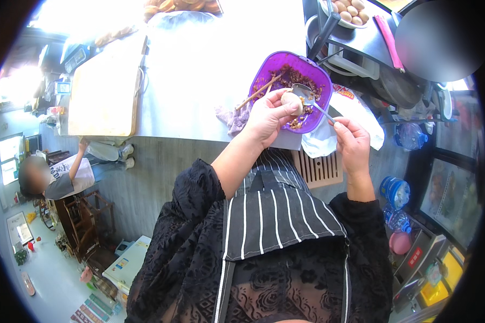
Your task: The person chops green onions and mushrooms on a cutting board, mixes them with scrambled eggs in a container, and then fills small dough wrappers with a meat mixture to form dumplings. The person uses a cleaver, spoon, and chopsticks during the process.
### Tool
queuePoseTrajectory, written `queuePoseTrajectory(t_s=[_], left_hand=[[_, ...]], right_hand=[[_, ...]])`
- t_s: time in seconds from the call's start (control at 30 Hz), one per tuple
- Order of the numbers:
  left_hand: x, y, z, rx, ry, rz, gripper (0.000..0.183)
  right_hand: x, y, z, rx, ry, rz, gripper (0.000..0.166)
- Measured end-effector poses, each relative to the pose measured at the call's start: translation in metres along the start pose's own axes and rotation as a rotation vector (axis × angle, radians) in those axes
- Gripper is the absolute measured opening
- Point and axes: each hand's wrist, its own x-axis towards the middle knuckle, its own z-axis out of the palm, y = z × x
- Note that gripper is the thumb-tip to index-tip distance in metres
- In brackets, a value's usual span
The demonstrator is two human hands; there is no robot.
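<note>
A small pale, rounded piece, apparently dough (292, 101), is pinched in the fingers of my left hand (271, 114), over the near side of a purple plastic basin (327, 82). My right hand (351, 135) grips the handle of a metal spoon (318, 108), whose bowl lies beyond the pale piece, above the basin. Brown, crumbly filling (297, 76) coats the basin's bottom and walls. A pair of wooden chopsticks (258, 95) leans over the basin's left rim. Beside that rim lies a crumpled purplish cloth (235, 120). My fingers hide part of the pale piece.
A large wooden board (101, 89) lies on the white worktop (182, 93). White plastic bags (359, 117) hang at the basin's right. Eggs (349, 11) fill a bowl at top right. Another person (74, 171) stands at the worktop's left. Large water bottles (396, 191) stand on the right.
</note>
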Motion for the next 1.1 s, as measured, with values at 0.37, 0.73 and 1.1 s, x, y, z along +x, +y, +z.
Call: queuePoseTrajectory(t_s=[0.37,0.73,1.1], left_hand=[[0.01,-0.006,0.001,-0.272,-0.007,0.017,0.026],[0.014,-0.012,0.007,-0.383,-0.027,0.019,0.021],[0.005,-0.002,0.011,-0.011,-0.089,-0.031,0.026]], right_hand=[[-0.009,0.019,-0.006,0.476,0.037,0.189,0.017],[-0.016,0.035,0.003,0.469,0.097,0.113,0.016],[0.013,-0.016,-0.022,0.239,0.005,0.103,0.015]])
